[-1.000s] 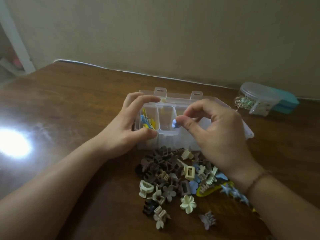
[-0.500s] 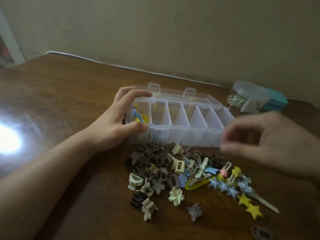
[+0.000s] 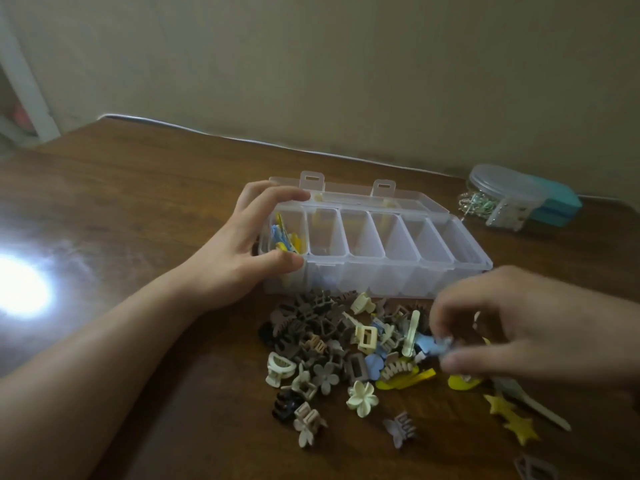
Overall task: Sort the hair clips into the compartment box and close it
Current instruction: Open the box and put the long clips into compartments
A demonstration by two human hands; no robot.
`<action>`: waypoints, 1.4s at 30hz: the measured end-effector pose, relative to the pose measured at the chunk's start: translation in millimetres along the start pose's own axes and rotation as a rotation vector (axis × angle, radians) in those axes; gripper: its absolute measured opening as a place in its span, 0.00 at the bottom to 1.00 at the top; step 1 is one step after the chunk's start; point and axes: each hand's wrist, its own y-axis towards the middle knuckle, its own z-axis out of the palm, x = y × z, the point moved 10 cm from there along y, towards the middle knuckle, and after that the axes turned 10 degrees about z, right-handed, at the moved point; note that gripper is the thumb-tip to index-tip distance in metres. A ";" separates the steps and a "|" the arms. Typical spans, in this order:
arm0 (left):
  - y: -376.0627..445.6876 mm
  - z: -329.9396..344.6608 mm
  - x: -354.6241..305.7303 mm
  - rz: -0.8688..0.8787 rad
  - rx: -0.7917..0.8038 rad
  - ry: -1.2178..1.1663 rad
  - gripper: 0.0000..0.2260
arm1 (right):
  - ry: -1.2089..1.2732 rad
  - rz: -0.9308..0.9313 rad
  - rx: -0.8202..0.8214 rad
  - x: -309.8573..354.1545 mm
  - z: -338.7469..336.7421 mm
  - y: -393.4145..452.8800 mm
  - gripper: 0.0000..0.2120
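My left hand (image 3: 242,251) grips the left end of the clear compartment box (image 3: 377,251), fingers curled over its far rim and thumb on the near wall, beside the leftmost compartment with blue and yellow clips in it. The box stands open on the desk (image 3: 138,209), with the pile of hair clips (image 3: 346,351) just in front of it. My right hand (image 3: 519,327), blurred, hovers over the pile's right side, fingertips pinching a pale blue clip (image 3: 434,342).
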 end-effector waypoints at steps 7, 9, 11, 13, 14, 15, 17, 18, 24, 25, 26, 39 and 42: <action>-1.4 0.9 -2.9 -0.008 0.021 -0.006 0.34 | 0.573 -0.123 -0.577 27.8 -74.5 23.7 0.11; -1.5 1.5 -4.0 -0.009 0.026 -0.023 0.33 | 0.569 -0.098 -0.617 33.0 -74.2 44.9 0.10; -1.9 1.0 -4.9 -0.004 0.026 -0.025 0.33 | 0.560 -0.073 -0.563 35.9 -62.8 64.8 0.10; -2.2 0.1 -5.3 0.006 0.022 -0.018 0.32 | 0.488 -0.075 -0.518 37.6 -52.2 73.0 0.09; -2.2 0.3 -5.3 0.006 0.022 -0.018 0.32 | 0.458 -0.081 -0.520 36.7 -50.9 70.8 0.08; -2.2 0.9 -4.7 0.000 0.023 -0.020 0.33 | 0.436 -0.085 -0.542 34.5 -52.8 63.9 0.07; -1.9 1.7 -3.6 -0.011 0.025 -0.019 0.33 | 0.400 -0.111 -0.628 27.2 -62.9 37.8 0.05; -1.8 1.9 -3.5 -0.012 0.026 -0.017 0.33 | 0.354 -0.146 -0.635 24.8 -65.5 23.3 0.03; -0.7 2.9 -2.2 -0.012 0.019 -0.005 0.34 | -0.225 -0.156 -0.051 15.4 5.9 2.3 0.14; -0.4 2.9 -1.9 -0.009 0.019 -0.004 0.33 | -0.317 -0.126 -0.033 15.6 11.9 2.6 0.15; -0.3 2.7 -1.5 -0.007 0.017 -0.003 0.33 | -0.348 -0.100 -0.045 17.5 13.5 3.8 0.15; -1.8 1.0 -1.7 -0.014 0.008 0.009 0.33 | -0.241 -0.179 -0.248 11.5 -3.8 11.8 0.11; -1.4 0.8 -2.2 -0.019 0.012 0.007 0.34 | 0.192 -0.243 -0.378 17.0 -33.8 1.2 0.04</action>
